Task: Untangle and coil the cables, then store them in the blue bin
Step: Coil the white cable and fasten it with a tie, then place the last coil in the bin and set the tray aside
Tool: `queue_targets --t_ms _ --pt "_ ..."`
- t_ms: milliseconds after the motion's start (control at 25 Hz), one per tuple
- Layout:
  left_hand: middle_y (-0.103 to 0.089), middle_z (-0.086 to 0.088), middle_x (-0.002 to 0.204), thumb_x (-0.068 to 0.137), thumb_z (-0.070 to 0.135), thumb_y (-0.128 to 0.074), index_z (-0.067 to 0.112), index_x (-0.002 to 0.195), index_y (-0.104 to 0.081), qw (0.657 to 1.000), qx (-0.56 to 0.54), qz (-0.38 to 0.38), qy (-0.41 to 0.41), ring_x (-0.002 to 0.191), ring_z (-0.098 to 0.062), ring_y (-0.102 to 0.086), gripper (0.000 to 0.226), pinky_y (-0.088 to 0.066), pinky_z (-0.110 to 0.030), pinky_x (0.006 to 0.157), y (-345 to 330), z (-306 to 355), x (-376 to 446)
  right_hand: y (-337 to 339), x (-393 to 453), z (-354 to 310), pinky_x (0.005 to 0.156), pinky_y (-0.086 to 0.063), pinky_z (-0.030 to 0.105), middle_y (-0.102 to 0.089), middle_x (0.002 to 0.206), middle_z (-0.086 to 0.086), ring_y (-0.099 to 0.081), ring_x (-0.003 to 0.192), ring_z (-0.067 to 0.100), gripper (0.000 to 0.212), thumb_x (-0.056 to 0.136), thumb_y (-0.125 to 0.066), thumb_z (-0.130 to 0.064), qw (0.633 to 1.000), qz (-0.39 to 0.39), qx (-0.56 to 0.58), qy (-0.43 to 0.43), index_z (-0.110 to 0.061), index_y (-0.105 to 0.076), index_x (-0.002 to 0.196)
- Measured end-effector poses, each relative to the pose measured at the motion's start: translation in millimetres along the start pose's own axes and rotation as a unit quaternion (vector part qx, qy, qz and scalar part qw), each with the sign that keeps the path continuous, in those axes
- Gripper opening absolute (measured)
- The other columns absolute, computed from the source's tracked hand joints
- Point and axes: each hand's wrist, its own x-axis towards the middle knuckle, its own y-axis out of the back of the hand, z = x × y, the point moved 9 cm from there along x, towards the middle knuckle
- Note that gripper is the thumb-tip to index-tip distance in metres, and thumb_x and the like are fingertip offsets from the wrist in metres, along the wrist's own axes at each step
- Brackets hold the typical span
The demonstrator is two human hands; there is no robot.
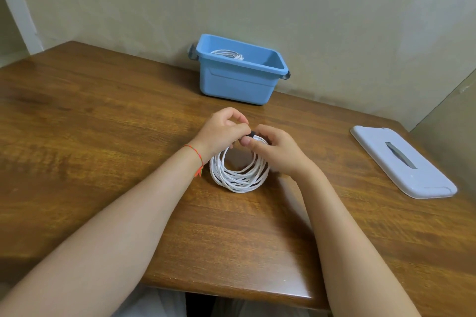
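1. Pinching a small black band (252,134) at the far side of the white cable coil (238,171), my left hand (219,131) and right hand (277,152) each keep a clenched grip on that coil.
2. Its many thin white loops lie bundled in a rough ring on the desk (103,123).
3. Behind it, against the wall, the blue bin (239,82) holds another white cable (228,54).
4. A pale lid (401,162) lies to my right.
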Motion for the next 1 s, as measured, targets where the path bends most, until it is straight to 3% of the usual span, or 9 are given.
queue_targets --t_ms 160,280,440,640,760,800,880,960,1000 --pt "-0.065 0.000 0.085 0.080 0.021 -0.066 0.015 0.083 -0.065 0.983 -0.037 0.181 -0.020 0.082 -0.014 -0.059 0.006 -0.048 -0.033 0.083 46 6 37 39 25 -1 0.048 -0.040 0.017 -0.053 0.061 -0.011 -0.046 0.050 0.003 0.022 0.093 -0.067 -0.034 0.994 0.103 0.028 -0.031 -0.016 -0.063 0.080" --pt "-0.059 -0.004 0.104 0.082 0.017 -0.061 0.018 0.089 -0.065 0.940 0.127 0.300 -0.097 0.103 -0.024 -0.055 0.008 -0.042 -0.032 0.094 90 41 67 95 64 -6 0.037 -0.042 0.025 -0.053 0.058 0.001 -0.051 0.036 0.011 0.026 0.095 -0.063 -0.036 0.972 0.201 0.103 -0.071 -0.013 -0.061 0.082" --pt "-0.045 -0.007 0.143 0.086 0.019 -0.056 0.020 0.122 -0.062 0.889 0.367 0.248 -0.113 0.133 -0.031 -0.034 0.037 -0.032 -0.038 0.105 86 61 118 115 136 -1 0.034 -0.036 0.020 -0.050 0.053 0.010 -0.050 0.030 0.021 0.033 0.098 -0.056 -0.034 0.933 0.220 0.207 -0.196 -0.007 -0.055 0.078" --pt "-0.027 -0.009 0.158 0.091 0.042 -0.060 0.027 0.125 -0.064 0.869 0.450 0.180 -0.104 0.145 -0.036 -0.014 0.037 -0.018 -0.047 0.117 72 57 154 84 208 -1 0.030 -0.025 0.011 -0.047 0.049 0.006 -0.041 0.025 0.013 0.033 0.105 -0.028 -0.007 0.864 0.147 0.425 -0.225 -0.010 -0.044 0.077" --pt "-0.033 -0.007 0.156 0.088 0.058 -0.060 0.032 0.117 -0.069 0.855 0.469 0.177 -0.132 0.144 -0.037 -0.016 0.040 -0.013 -0.050 0.118 72 60 164 85 231 -6 0.040 -0.046 0.023 -0.057 0.068 0.012 -0.058 0.053 0.020 0.030 0.103 -0.031 0.001 0.835 0.146 0.489 -0.205 -0.003 -0.051 0.080" --pt "-0.036 -0.006 0.154 0.086 0.063 -0.060 0.032 0.115 -0.070 0.855 0.468 0.176 -0.136 0.144 -0.036 -0.017 0.043 -0.014 -0.048 0.117 73 60 168 86 236 -6 0.048 -0.052 0.026 -0.057 0.074 0.014 -0.058 0.062 0.022 0.027 0.102 -0.036 0.002 0.869 0.129 0.428 -0.210 -0.002 -0.051 0.079" --pt "-0.041 -0.006 0.150 0.082 0.071 -0.059 0.031 0.109 -0.072 0.857 0.462 0.182 -0.138 0.142 -0.035 -0.019 0.049 -0.016 -0.045 0.114 76 60 172 94 238 -1 0.065 -0.053 0.029 -0.056 0.077 0.014 -0.057 0.070 0.025 0.026 0.098 -0.048 -0.002 0.960 0.079 0.112 -0.245 -0.005 -0.049 0.072" --pt "-0.045 -0.006 0.146 0.080 0.074 -0.059 0.029 0.103 -0.075 0.858 0.456 0.192 -0.140 0.141 -0.035 -0.022 0.052 -0.018 -0.044 0.112 76 59 174 107 233 -8 0.077 -0.048 0.032 -0.059 0.088 0.013 -0.058 0.085 0.026 0.019 0.095 -0.055 -0.011 0.953 0.067 -0.192 -0.226 -0.005 -0.051 0.077" --pt "-0.048 -0.006 0.143 0.079 0.074 -0.060 0.028 0.100 -0.076 0.861 0.447 0.196 -0.144 0.139 -0.034 -0.025 0.053 -0.019 -0.043 0.111 75 60 175 110 232 -17 0.081 -0.047 0.032 -0.062 0.100 0.015 -0.059 0.095 0.028 0.011 0.094 -0.054 -0.011 0.945 0.074 -0.257 -0.188 -0.002 -0.058 0.090"
